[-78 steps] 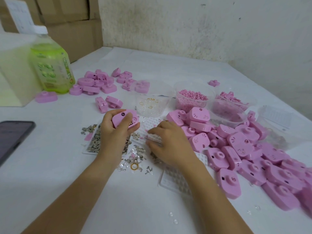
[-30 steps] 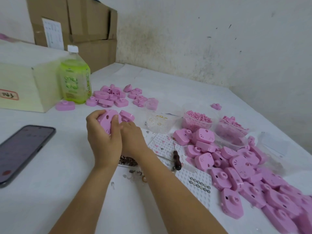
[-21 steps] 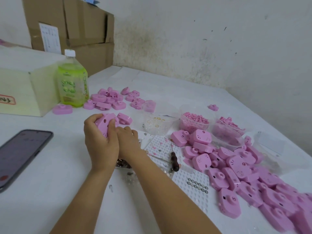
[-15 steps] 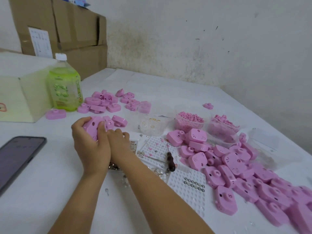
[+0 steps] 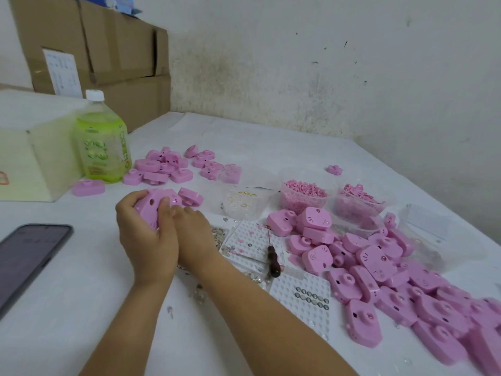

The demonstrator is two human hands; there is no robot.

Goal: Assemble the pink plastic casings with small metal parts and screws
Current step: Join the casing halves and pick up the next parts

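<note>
While a rounded pink plastic casing (image 5: 151, 210) is held over the white table (image 5: 271, 147), it is gripped by the left hand (image 5: 143, 234), whose fingers and thumb are curled round it. The right hand (image 5: 192, 229) is set against the casing's right side; whether anything is pinched by it cannot be told. A heap of similar pink casings (image 5: 379, 267) is piled to the right, beside a white perforated tray (image 5: 301, 289) and a dark-handled screwdriver (image 5: 272, 263).

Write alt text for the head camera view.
A person's left hand grips a pink plastic casing above a white table while the right hand touches its side. A heap of pink casings lies to the right, a green drink bottle and dark phone to the left.
</note>
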